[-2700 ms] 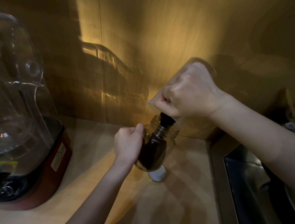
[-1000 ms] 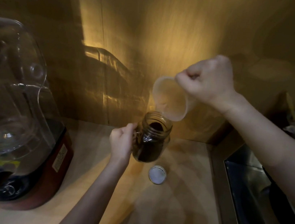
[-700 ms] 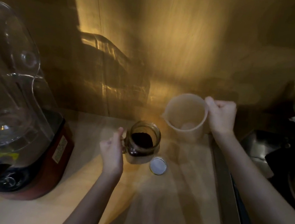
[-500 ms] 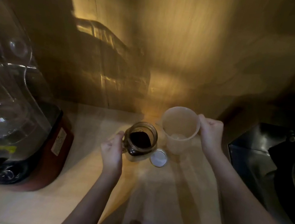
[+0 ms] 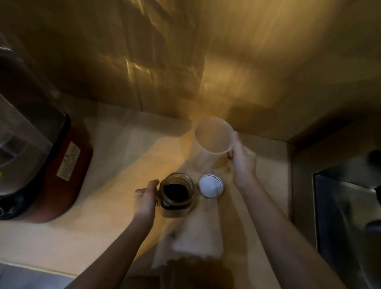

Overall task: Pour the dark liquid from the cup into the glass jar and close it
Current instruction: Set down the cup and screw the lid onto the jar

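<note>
The glass jar stands upright on the pale, smooth wooden bench, its round mouth open and its squat, clear body holding dark liquid well up toward the neck. The left hand has its grip closed around the jar's left side, where a small glass handle seems to sit, though blur hides the detail. Just beside the jar, to its right and a little further back, the round lid lies flat on the bench, its whitish disc ringed by a metallic edge.

Behind the lid, the cup is a tall, translucent, cloudy plastic cylinder, upright with its wide rim showing and looking empty inside. The right hand has its grip closed on the cup's right side; whether the base touches the bench cannot be told.

To the left sits a blender with a glossy dark red base and a curved clear plastic cover. At right, a brushed steel sink is set into the bench.
</note>
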A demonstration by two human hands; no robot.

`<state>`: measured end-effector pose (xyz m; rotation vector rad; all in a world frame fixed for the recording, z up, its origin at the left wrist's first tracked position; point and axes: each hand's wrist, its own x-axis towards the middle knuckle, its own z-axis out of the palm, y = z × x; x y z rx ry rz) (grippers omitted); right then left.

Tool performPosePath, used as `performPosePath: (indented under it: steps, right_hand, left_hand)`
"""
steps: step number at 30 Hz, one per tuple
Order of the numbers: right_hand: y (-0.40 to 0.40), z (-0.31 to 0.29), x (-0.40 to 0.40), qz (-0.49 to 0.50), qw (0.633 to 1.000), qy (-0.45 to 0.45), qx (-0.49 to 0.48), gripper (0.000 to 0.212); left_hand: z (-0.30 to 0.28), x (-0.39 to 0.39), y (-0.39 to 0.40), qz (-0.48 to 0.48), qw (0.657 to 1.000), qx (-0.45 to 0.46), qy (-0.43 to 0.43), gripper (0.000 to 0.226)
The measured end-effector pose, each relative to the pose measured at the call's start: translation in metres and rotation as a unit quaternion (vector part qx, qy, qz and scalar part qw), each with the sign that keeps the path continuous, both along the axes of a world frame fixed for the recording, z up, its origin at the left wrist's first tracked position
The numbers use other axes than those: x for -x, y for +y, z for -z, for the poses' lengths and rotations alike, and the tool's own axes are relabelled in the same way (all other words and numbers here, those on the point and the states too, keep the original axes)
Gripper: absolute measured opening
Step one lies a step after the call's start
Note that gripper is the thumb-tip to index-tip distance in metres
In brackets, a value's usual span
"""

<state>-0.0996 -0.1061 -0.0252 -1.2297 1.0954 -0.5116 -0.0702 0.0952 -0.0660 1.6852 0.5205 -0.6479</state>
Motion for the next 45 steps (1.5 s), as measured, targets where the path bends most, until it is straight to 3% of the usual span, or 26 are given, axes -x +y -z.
performPosePath:
  steps: [10, 20, 24, 28, 29, 31, 33, 35, 37, 39, 42, 45]
  right_hand:
    - [0.005, 0.033, -0.025, -0.055, 0.995, 0.087, -0.001, 0.057]
    - [0.003, 0.047, -0.017, -0.090, 0.990, 0.090, 0.056, 0.056]
    - [0.002, 0.043, -0.009, -0.078, 0.990, 0.094, 0.066, 0.030]
    - [0.008, 0.054, 0.021, -0.026, 0.988, 0.100, 0.111, 0.012]
    - [0.011, 0.063, 0.032, -0.044, 0.989, 0.105, 0.094, 0.012]
    - [0.017, 0.079, 0.051, -0.131, 0.980, 0.135, 0.069, 0.047]
    - [0.021, 0.093, 0.065, -0.241, 0.938, 0.210, 0.137, 0.083]
    - [0.028, 0.099, 0.067, -0.313, 0.881, 0.270, 0.228, 0.095]
    - [0.033, 0.100, 0.067, -0.313, 0.863, 0.277, 0.284, 0.089]
    - [0.037, 0.094, 0.068, -0.270, 0.868, 0.265, 0.320, 0.077]
    - [0.038, 0.081, 0.073, -0.248, 0.874, 0.248, 0.336, 0.075]
    - [0.036, 0.060, 0.083, -0.298, 0.849, 0.225, 0.373, 0.075]
  left_hand:
    - [0.023, -0.009, -0.007, 0.046, 0.999, 0.006, -0.023, 0.038]
    - [0.029, -0.012, -0.001, 0.110, 0.991, -0.010, -0.076, 0.043]
    - [0.022, -0.016, 0.005, 0.202, 0.973, -0.034, -0.109, 0.046]
    - [0.012, -0.023, 0.011, 0.305, 0.928, -0.080, -0.201, 0.027]
    - [0.010, -0.025, 0.013, 0.303, 0.927, -0.085, -0.203, 0.024]
    - [0.004, -0.027, 0.020, 0.310, 0.927, -0.065, -0.202, 0.028]
    - [-0.001, -0.028, 0.028, 0.360, 0.906, -0.057, -0.217, 0.042]
    - [-0.006, -0.027, 0.034, 0.433, 0.866, -0.072, -0.239, 0.061]
    - [-0.006, -0.025, 0.037, 0.505, 0.817, -0.093, -0.261, 0.084]
    - [-0.004, -0.021, 0.035, 0.537, 0.790, -0.108, -0.276, 0.098]
    - [-0.002, -0.018, 0.027, 0.530, 0.794, -0.116, -0.274, 0.108]
    - [-0.003, -0.018, 0.020, 0.509, 0.812, -0.111, -0.262, 0.108]
